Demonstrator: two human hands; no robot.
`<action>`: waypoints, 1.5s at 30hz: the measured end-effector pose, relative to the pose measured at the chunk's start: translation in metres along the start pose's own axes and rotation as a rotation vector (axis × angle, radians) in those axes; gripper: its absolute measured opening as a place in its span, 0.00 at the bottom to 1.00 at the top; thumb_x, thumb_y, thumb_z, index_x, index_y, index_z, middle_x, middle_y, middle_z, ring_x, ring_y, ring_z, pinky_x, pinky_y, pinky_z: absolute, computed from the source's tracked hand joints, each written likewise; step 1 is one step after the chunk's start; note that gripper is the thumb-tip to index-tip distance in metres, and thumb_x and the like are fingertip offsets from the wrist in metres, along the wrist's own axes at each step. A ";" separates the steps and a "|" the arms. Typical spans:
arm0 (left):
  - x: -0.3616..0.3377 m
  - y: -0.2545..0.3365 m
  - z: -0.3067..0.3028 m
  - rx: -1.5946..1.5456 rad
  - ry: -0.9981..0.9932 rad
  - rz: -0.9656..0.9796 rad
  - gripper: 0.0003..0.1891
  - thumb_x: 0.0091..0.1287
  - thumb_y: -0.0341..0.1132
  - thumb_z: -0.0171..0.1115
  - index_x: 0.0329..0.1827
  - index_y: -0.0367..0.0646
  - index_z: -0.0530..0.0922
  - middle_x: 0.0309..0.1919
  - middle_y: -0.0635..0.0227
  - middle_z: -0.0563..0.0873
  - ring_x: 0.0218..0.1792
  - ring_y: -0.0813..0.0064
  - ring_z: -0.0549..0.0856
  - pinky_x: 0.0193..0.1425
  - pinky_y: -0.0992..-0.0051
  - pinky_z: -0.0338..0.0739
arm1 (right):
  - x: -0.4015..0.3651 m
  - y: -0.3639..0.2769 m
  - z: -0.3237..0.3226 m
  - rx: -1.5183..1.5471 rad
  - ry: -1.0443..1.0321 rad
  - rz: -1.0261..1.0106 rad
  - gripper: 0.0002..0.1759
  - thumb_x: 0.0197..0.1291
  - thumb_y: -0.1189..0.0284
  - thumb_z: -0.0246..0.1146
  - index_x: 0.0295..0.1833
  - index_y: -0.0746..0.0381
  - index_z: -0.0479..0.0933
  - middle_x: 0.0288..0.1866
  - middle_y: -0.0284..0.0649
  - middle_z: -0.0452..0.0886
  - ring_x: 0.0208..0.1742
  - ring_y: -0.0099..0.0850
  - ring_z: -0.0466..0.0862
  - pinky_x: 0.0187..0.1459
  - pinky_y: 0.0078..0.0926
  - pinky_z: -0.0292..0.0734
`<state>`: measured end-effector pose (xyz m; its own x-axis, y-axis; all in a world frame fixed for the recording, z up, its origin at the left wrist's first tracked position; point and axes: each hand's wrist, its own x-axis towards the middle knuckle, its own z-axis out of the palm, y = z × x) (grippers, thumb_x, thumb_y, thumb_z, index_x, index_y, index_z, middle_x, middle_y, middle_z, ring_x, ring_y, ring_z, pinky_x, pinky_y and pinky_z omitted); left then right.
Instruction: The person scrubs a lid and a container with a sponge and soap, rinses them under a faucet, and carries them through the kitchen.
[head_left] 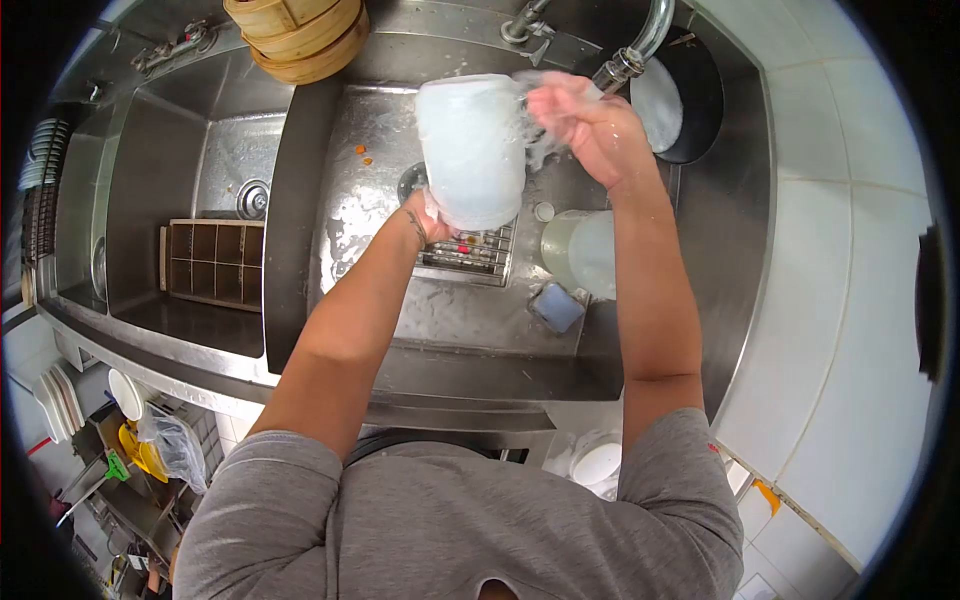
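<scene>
A translucent white plastic tub [470, 150] is tilted over the sink basin, wet on its surface. My left hand [430, 217] grips its lower left edge; part of the fingers is behind the tub. To the right of the tub, my right hand [590, 125] is raised beside the faucet [622, 68], its fingers loosely curled and apart. Water splashes between this hand and the tub. Below the tub lies a metal wire rack [480, 262]. A blue sponge [556, 307] and a pale round container [575, 248] sit near my right forearm.
Stacked bamboo steamers [300, 40] stand at the back left. A black wok-like pan [700, 100] rests in the right corner behind the faucet. In the left basin is a brown divided crate [215, 262]. Orange scraps [362, 152] lie on the sink floor.
</scene>
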<state>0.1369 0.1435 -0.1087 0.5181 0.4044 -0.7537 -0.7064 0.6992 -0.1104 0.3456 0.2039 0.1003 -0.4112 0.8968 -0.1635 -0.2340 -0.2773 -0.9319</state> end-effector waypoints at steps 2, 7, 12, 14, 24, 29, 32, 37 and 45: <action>0.001 0.002 -0.007 -0.024 -0.015 -0.048 0.18 0.72 0.41 0.46 0.53 0.37 0.76 0.48 0.58 0.84 0.50 0.63 0.84 0.57 0.61 0.80 | 0.003 0.015 -0.016 0.048 0.118 -0.069 0.23 0.56 0.71 0.66 0.54 0.74 0.73 0.49 0.52 0.80 0.50 0.37 0.81 0.55 0.33 0.74; -0.019 -0.002 0.001 0.418 -0.419 -0.312 0.15 0.67 0.41 0.57 0.46 0.37 0.79 0.43 0.61 0.86 0.45 0.66 0.86 0.53 0.69 0.83 | 0.006 0.049 0.002 -0.351 0.199 -0.118 0.31 0.57 0.66 0.66 0.65 0.65 0.69 0.62 0.44 0.74 0.61 0.32 0.73 0.63 0.31 0.64; -0.015 -0.013 0.027 0.526 -0.159 -0.280 0.20 0.70 0.46 0.50 0.53 0.38 0.77 0.47 0.56 0.84 0.46 0.62 0.85 0.52 0.62 0.82 | 0.013 0.073 -0.014 -0.064 0.118 0.025 0.38 0.62 0.56 0.62 0.72 0.62 0.58 0.66 0.41 0.68 0.65 0.31 0.70 0.64 0.32 0.64; -0.019 -0.011 0.044 0.637 -0.164 -0.111 0.27 0.72 0.52 0.44 0.59 0.37 0.72 0.51 0.52 0.81 0.48 0.56 0.84 0.56 0.57 0.78 | 0.010 0.084 -0.022 0.003 0.179 0.051 0.37 0.63 0.55 0.60 0.71 0.62 0.59 0.66 0.40 0.69 0.64 0.30 0.70 0.63 0.32 0.65; -0.044 -0.014 0.119 0.738 -0.147 0.829 0.27 0.71 0.43 0.51 0.72 0.49 0.60 0.63 0.57 0.72 0.65 0.61 0.70 0.65 0.65 0.67 | -0.017 0.113 -0.010 0.340 0.511 0.043 0.33 0.66 0.53 0.55 0.71 0.59 0.59 0.66 0.39 0.69 0.63 0.34 0.72 0.61 0.36 0.70; -0.019 0.012 0.136 0.658 0.130 0.360 0.18 0.70 0.37 0.50 0.59 0.44 0.77 0.58 0.50 0.76 0.58 0.59 0.77 0.60 0.68 0.71 | -0.021 0.104 0.001 -0.356 0.451 0.050 0.34 0.64 0.58 0.58 0.72 0.57 0.59 0.64 0.42 0.73 0.63 0.40 0.74 0.61 0.39 0.69; 0.013 -0.009 0.111 1.475 -0.076 1.308 0.17 0.67 0.33 0.51 0.57 0.42 0.77 0.51 0.46 0.81 0.54 0.53 0.81 0.55 0.62 0.76 | -0.013 0.099 -0.024 -0.834 0.665 0.250 0.29 0.60 0.61 0.60 0.66 0.58 0.68 0.56 0.49 0.79 0.58 0.46 0.78 0.59 0.40 0.71; -0.054 -0.014 0.132 2.108 0.221 1.132 0.18 0.57 0.30 0.54 0.52 0.43 0.78 0.39 0.46 0.84 0.43 0.50 0.84 0.49 0.60 0.79 | -0.016 0.059 0.003 -1.356 0.439 0.404 0.18 0.59 0.66 0.54 0.52 0.62 0.79 0.50 0.56 0.80 0.53 0.51 0.79 0.54 0.42 0.74; -0.047 -0.008 0.169 2.691 0.005 1.139 0.16 0.57 0.25 0.54 0.49 0.39 0.79 0.36 0.50 0.85 0.39 0.52 0.85 0.44 0.59 0.80 | -0.004 0.054 -0.006 -1.344 0.375 0.315 0.18 0.59 0.65 0.55 0.50 0.61 0.79 0.48 0.56 0.80 0.53 0.51 0.79 0.56 0.42 0.73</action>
<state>0.1999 0.2186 0.0371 0.6421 0.7627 -0.0775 0.7445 -0.5963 0.3002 0.3395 0.1872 0.0484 0.0147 0.9556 -0.2943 0.9062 -0.1371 -0.4000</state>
